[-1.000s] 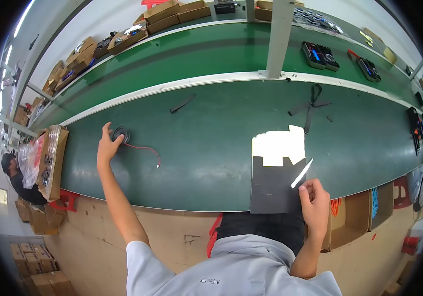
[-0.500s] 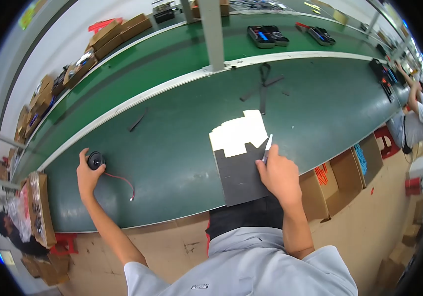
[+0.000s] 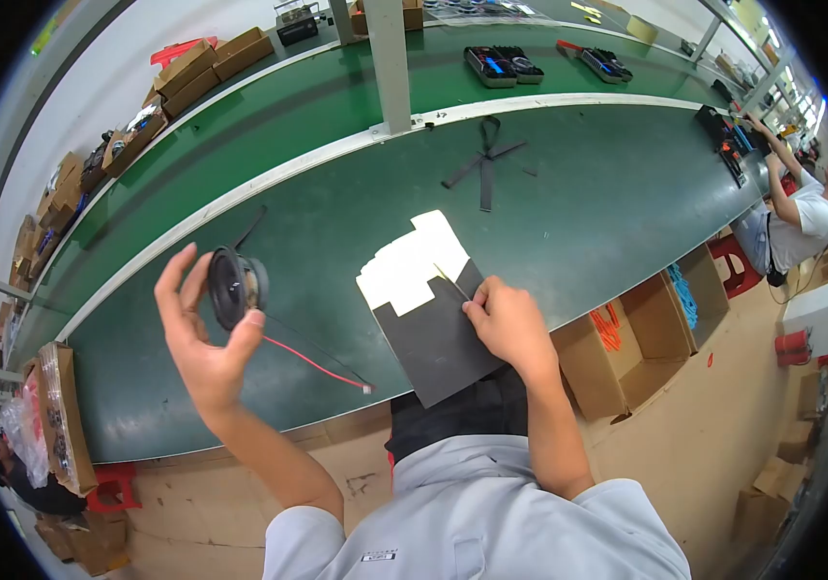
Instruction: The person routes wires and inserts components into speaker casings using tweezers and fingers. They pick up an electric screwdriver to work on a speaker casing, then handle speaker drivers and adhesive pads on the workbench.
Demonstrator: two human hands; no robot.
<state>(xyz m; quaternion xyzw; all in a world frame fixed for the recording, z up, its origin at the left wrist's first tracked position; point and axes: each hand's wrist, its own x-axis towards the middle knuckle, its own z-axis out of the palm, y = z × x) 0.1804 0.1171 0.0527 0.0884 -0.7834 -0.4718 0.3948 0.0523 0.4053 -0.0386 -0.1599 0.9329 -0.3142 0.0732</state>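
My left hand (image 3: 209, 353) holds a round black speaker (image 3: 227, 288) between thumb and fingers, raised above the bench and tilted on edge. A red and a black wire hang from it to a small white connector (image 3: 367, 389). My right hand (image 3: 510, 324) is closed on slim metal tweezers (image 3: 451, 282), whose tip lies over a black sheet (image 3: 438, 353). Pale backing paper (image 3: 412, 259) shows bare across the sheet's far part, with a stepped edge. The sheet lies at the bench's front edge, partly overhanging it.
On the green bench (image 3: 607, 203) lie crossed black strips (image 3: 487, 164) and another strip (image 3: 251, 227). Open cases (image 3: 503, 66) stand on the raised rear shelf. Cardboard boxes (image 3: 648, 362) with orange and blue cords sit below right. A co-worker (image 3: 800, 208) is at the far right.
My left hand has lifted the speaker off the bench and brought it closer to me, its wires trailing. The tweezers have tilted, their tip now over the sheet's pale area.
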